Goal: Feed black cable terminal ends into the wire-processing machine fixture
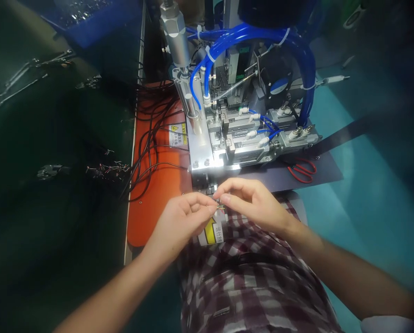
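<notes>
My left hand and my right hand meet in front of a metal machine, just above my lap. Both pinch thin wire ends between thumb and fingertips; the wires are tiny and partly hidden by the fingers. The pinch sits just below the machine's small front slot. A yellow warning label shows under my hands.
Blue air hoses loop over the machine. Black cables cross an orange plate to the left. Red-handled scissors lie on a dark mat to the right. Wire bundles rest on the dark green table at left.
</notes>
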`<state>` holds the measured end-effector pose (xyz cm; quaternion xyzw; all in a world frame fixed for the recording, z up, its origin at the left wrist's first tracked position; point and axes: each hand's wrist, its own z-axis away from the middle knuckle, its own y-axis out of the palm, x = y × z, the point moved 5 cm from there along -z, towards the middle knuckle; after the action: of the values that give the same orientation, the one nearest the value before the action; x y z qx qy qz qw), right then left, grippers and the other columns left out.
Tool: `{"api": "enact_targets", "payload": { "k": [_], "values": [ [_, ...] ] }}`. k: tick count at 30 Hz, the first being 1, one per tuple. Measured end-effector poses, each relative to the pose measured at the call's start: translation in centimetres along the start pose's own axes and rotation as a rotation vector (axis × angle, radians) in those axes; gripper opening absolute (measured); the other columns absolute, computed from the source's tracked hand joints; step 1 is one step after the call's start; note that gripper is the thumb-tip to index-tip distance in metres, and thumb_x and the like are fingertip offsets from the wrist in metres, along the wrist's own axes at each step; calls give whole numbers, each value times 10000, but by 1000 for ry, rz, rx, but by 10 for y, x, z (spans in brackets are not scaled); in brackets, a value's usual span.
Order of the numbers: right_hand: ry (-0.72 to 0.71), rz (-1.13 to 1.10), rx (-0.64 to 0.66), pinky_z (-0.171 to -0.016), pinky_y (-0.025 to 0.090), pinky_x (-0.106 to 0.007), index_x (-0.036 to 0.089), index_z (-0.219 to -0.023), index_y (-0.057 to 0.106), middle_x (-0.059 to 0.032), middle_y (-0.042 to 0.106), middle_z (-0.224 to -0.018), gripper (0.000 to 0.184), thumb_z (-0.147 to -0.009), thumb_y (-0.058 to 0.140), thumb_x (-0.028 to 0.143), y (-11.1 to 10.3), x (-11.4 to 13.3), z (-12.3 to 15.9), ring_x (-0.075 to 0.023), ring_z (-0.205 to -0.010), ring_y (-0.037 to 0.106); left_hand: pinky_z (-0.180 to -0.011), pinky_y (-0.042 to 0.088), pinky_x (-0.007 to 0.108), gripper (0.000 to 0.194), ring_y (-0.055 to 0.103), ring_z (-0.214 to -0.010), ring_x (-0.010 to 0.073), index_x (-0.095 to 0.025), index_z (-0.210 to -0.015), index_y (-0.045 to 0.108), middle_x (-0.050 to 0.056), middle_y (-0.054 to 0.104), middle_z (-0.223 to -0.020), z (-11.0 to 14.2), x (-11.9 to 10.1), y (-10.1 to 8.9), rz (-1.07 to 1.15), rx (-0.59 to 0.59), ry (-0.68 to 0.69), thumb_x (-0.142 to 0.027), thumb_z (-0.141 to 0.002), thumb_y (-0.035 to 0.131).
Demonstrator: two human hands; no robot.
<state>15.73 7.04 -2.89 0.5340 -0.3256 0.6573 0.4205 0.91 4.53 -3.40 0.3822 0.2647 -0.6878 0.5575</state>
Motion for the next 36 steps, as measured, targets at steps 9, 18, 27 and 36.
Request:
{"api": "enact_targets", "payload": {
  "k": [9, 18, 27, 36],
  "values": [
    [120, -84, -21, -497, 324, -211, 143, -706, 580, 21, 531, -650, 159, -811, 608, 259, 4, -6, -1, -80, -552, 416, -420, 186, 164, 163, 235, -432, 32, -144, -772, 627, -86, 337, -482, -2, 0, 0, 9, -8, 12, -303, -800, 646],
    [147, -146, -38, -425, 265, -213, 154, -744, 606, 42, 475, -576, 309, -851, 549, 439, 1, -11, -1, -71, -461, 353, -420, 216, 151, 164, 236, -429, 31, -165, -792, 622, -93, 334, -493, 2, -2, -2, -16, -66, 46, -326, -808, 648],
    [160, -150, -95, -409, 216, -209, 172, -760, 575, 71, 407, -527, 193, -787, 650, 348, 9, -18, 2, -64, -438, 290, -408, 234, 157, 189, 293, -424, 41, -167, -849, 628, -67, 436, -520, 2, -4, -1, -34, -100, 63, -352, -815, 644],
    [66, -93, -122, -453, 289, -213, 170, -757, 555, 56, 449, -583, 176, -843, 599, 316, 15, -14, 8, -76, -493, 356, -413, 233, 157, 185, 304, -436, 38, -167, -754, 631, -73, 388, -499, 5, -4, -4, -32, -157, 97, -328, -758, 720]
  ]
}}
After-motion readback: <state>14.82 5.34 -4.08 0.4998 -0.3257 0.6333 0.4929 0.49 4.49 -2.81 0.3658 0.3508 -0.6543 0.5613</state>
